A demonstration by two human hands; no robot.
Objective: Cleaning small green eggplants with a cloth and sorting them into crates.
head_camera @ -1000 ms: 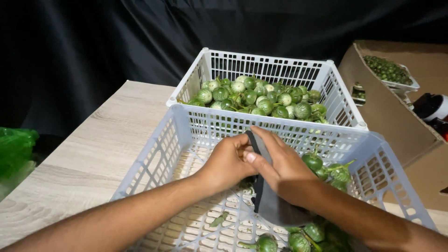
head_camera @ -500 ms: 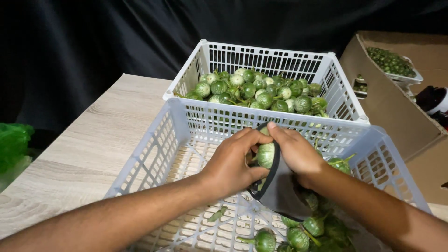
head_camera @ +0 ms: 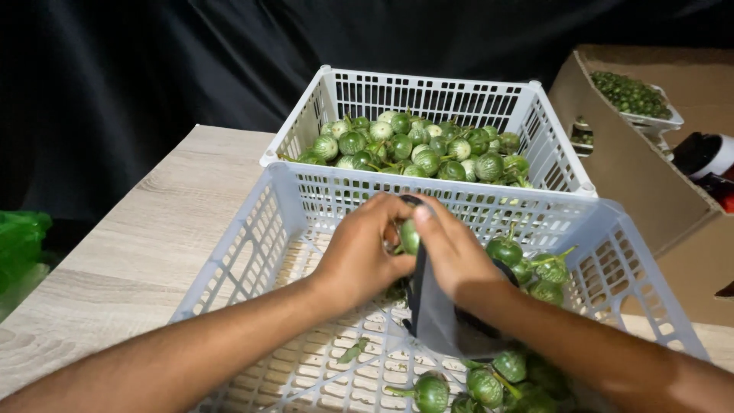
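Both my hands meet over the near white plastic basket. My left hand grips a small round green eggplant between fingers and thumb. My right hand holds a dark grey cutting tool and presses its thumb on the same eggplant. Several more small green eggplants with stems lie in the right and near parts of this basket. A cut green stem piece lies on the basket floor.
A second white basket behind is full of small green eggplants. A brown cardboard box at right holds a tray of small green vegetables. Both baskets stand on a light wooden table. Green plastic lies at far left.
My hands have lifted slightly and turned, bringing a green eggplant up between them; the tool moved from under my fingers to hang below my right hand.
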